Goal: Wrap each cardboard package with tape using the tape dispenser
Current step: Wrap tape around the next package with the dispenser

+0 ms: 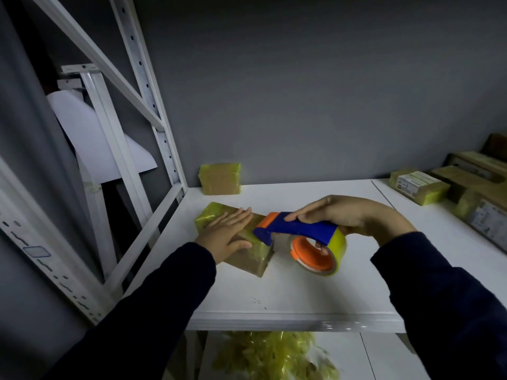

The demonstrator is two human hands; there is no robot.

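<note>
Here, left hand [225,233] lies flat on package [248,260], right hand [340,215] grips dispenser [299,229]; tape [339,244] could wrinkle should package slip.

- Our left hand [227,231] lies flat, fingers straight, on top of the cardboard package [247,260], which sits on the white shelf [301,292] partly covered in yellow tape.
- Our right hand [343,215] grips the blue handle of the tape dispenser [299,229], whose orange-tipped head meets the package's right edge; the yellow tape roll [339,246] sits on an orange hub just right of the package.
- A second taped package [220,179] stands at the grey wall, behind the first.
- More boxes [419,187] crowd the shelf's far right.
- Crumpled yellow tape [274,355] lies on the level below.
- A white metal rack frame [153,105] rises at left.
</note>
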